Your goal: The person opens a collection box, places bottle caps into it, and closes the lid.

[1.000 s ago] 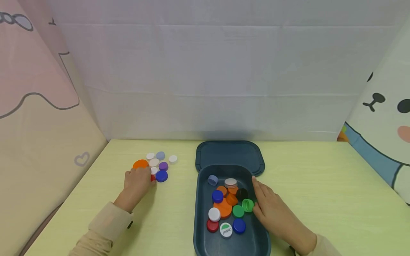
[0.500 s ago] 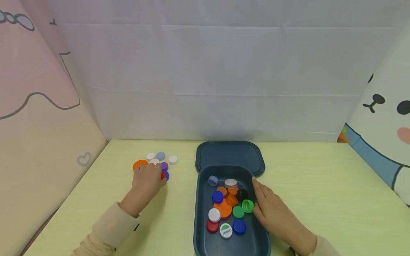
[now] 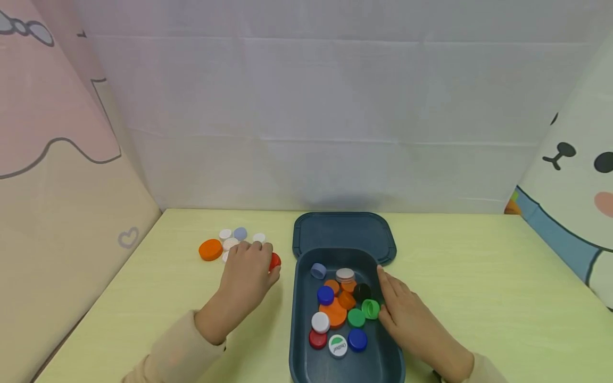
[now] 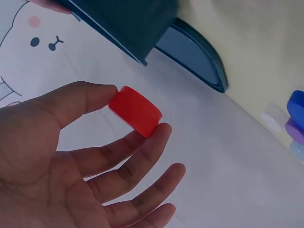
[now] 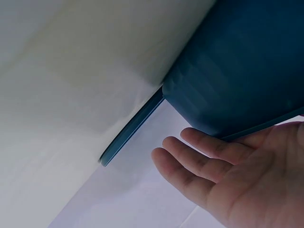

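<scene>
My left hand (image 3: 266, 259) hovers between the loose caps and the dark blue bin (image 3: 300, 276), pinching a red cap (image 3: 275, 261). In the left wrist view the red cap (image 4: 136, 110) sits between the thumb and two fingertips. My right hand (image 3: 383, 292) rests with straight fingers along the bin's right wall, next to a green cap (image 3: 370, 308). Several caps lie inside the bin in blue, orange, white, red, green and black. In the right wrist view, my open fingers (image 5: 209, 154) lie under the bin's outer wall (image 5: 247, 66).
The bin's lid (image 3: 342, 230) lies flat behind the bin. Loose caps sit at the table's left rear, among them an orange cap (image 3: 210, 249) and a light blue cap (image 3: 240, 233). Cloth panels wall the table on three sides.
My left hand has lifted the red cap from the loose pile and carried it right, toward the bin. It now hides the blue and purple caps. The right hand has not moved.
</scene>
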Motion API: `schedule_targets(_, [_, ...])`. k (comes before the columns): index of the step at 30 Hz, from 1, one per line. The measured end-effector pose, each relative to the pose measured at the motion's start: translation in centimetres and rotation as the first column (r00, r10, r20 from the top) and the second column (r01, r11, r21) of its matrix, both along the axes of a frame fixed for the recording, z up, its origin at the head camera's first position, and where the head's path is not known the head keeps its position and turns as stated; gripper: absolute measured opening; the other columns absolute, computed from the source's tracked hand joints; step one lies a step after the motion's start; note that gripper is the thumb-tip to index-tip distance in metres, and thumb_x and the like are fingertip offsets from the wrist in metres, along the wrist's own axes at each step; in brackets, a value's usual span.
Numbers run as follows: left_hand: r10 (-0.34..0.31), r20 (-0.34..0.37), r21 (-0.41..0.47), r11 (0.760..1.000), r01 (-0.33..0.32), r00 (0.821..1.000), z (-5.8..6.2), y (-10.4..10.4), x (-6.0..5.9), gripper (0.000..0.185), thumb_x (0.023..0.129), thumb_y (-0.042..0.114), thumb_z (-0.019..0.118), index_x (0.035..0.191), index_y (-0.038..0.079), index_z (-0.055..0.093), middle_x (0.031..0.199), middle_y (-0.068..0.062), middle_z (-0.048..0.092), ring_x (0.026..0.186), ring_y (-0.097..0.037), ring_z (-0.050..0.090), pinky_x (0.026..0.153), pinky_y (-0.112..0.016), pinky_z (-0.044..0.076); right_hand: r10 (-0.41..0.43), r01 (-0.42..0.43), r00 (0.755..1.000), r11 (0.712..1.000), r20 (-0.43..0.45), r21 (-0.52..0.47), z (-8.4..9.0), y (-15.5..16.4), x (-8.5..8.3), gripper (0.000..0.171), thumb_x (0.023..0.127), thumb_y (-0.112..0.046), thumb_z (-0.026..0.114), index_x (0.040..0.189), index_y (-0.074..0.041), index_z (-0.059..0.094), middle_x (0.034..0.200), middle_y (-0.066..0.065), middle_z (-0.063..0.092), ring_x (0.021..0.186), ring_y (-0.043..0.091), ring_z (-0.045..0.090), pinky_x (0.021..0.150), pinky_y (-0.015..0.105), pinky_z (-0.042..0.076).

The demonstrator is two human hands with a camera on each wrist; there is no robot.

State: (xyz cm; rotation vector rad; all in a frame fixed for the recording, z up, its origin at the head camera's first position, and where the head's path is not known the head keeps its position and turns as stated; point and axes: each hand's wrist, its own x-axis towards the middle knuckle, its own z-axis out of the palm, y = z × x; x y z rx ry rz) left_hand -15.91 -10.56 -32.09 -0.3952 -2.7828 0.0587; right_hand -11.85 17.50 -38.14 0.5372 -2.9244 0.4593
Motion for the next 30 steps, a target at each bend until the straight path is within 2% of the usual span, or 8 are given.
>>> schedule_targets(3, [-0.014,0.011,0.006,1.000,0.014,1.000,0.3,1.0,0.6,0.031,0.077,0.032,0.070,0.088,0.004,0.061,0.079,-0.009,0.061,0.078,-0.027,0.053,0.073,-0.039,0.045,0.003,-0.003,1.000,1.000,-0.005,-0.002,0.0,0.0,0.0,0.060,0.086,-0.014,0.051,0.140,0.003,0.030,0.136,0.020,0.043,0.122,0.034,0.045,0.091,0.051,0.043])
schedule_targets(9, [-0.046,0.095,0.023,0.999,0.044,0.994,0.6,3.1,1.6,0.037,0.079,0.038,0.068,0.099,0.006,0.062,0.090,-0.009,0.063,0.087,-0.027,0.053,0.082,-0.039,0.045,0.005,-0.005,1.000,1.000,-0.010,-0.003,0.0,0.0,0.1,0.060,0.086,-0.014,0.051,0.140,0.003,0.030,0.136,0.020,0.044,0.122,0.034,0.045,0.091,0.051,0.043])
schedule_targets(15, [-0.106,0.163,-0.017,0.994,0.110,0.981,0.4,4.6,2.6,0.042,0.080,0.041,0.065,0.106,0.009,0.062,0.098,-0.008,0.064,0.096,-0.027,0.053,0.089,-0.041,0.043,0.007,-0.007,1.000,1.000,-0.008,-0.008,0.0,0.0,0.1,0.060,0.086,-0.014,0.051,0.140,0.004,0.030,0.136,0.019,0.043,0.122,0.033,0.045,0.092,0.051,0.043])
schedule_targets(24, [-0.163,0.232,-0.094,0.977,0.189,0.959,-1.0,6.4,3.0,0.044,0.078,0.042,0.068,0.111,0.013,0.062,0.102,-0.005,0.063,0.096,-0.024,0.052,0.093,-0.039,0.042,0.000,0.000,1.000,1.000,0.005,-0.006,0.1,-0.1,0.1,0.060,0.086,-0.014,0.051,0.140,0.003,0.030,0.137,0.019,0.043,0.122,0.033,0.045,0.092,0.051,0.043])
schedule_targets(30, [-0.174,0.224,-0.130,0.970,0.207,0.959,-2.1,7.0,3.0,0.043,0.076,0.043,0.070,0.108,0.014,0.064,0.102,-0.005,0.064,0.094,-0.024,0.052,0.092,-0.038,0.042,0.002,-0.002,1.000,1.000,0.006,-0.007,0.2,-0.1,0.1,0.060,0.086,-0.014,0.050,0.140,0.003,0.030,0.137,0.019,0.043,0.123,0.033,0.045,0.092,0.051,0.043])
